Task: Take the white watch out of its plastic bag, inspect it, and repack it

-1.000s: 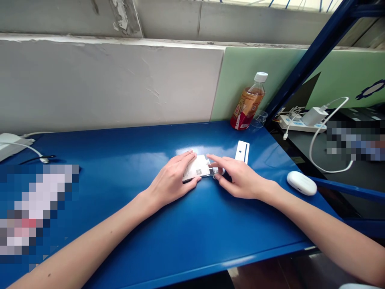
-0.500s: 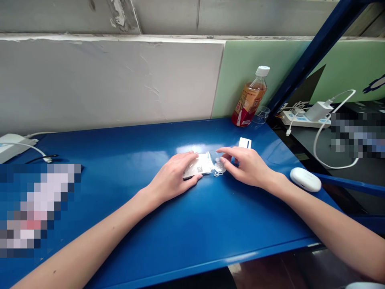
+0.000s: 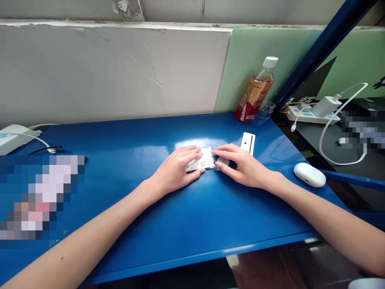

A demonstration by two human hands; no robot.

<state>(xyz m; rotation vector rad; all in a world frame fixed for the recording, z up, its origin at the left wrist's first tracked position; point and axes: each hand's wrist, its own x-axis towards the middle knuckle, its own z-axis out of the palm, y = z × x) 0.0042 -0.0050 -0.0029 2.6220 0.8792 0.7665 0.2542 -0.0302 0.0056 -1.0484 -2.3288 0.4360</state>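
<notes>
A small white packet with a printed code [image 3: 202, 162] lies on the blue table [image 3: 150, 200]. My left hand [image 3: 177, 169] rests flat on the packet's left half, fingers stretched out and pressing it down. My right hand [image 3: 240, 164] sits at the packet's right end, fingers curled together at its edge over a small clear round piece [image 3: 221, 162]. What those fingers grip is too small to make out. A white strip with a dark bar [image 3: 248, 143] lies just behind my right hand.
A bottle of amber drink [image 3: 255, 94] and a clear cup [image 3: 266, 109] stand at the back right by a blue frame post [image 3: 313, 56]. A white oval case [image 3: 309, 175] lies at the right edge. Power strip and cables [image 3: 315, 114] beyond. Cabled devices [image 3: 15, 136] at far left.
My right hand drew in closer to the packet's right end and its fingers closed together there. The left hand stayed pressed on the packet. The view shifted slightly.
</notes>
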